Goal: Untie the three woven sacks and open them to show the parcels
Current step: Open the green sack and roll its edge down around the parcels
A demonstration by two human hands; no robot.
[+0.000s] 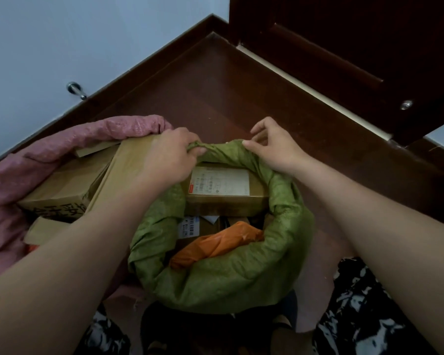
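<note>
Green sack (223, 280) and pink sack (62, 139), at nine o'clock, lie open; left hand (169, 155) and right hand (274, 147) pinch the green rim; no third sack visible.

Open stretch of dark wooden floor (215, 80) beyond the sacks, bare up to the skirting and the dark wooden door (356, 42) at far right. Mouth of the green woven sack (215, 283) rolled wide, but mostly filled: labelled cardboard box (226, 190) across the far half, crumpled orange plastic parcel (215, 243) across the near half, only a narrow dark gap between. Far rim taken up by the left hand (169, 155) and right hand (274, 147). Left side crowded by the pink woven sack (23, 165), pressed against the green one and packed with tilted brown cardboard boxes (69, 183). Right of the green sack, floor clear to the door.
</note>
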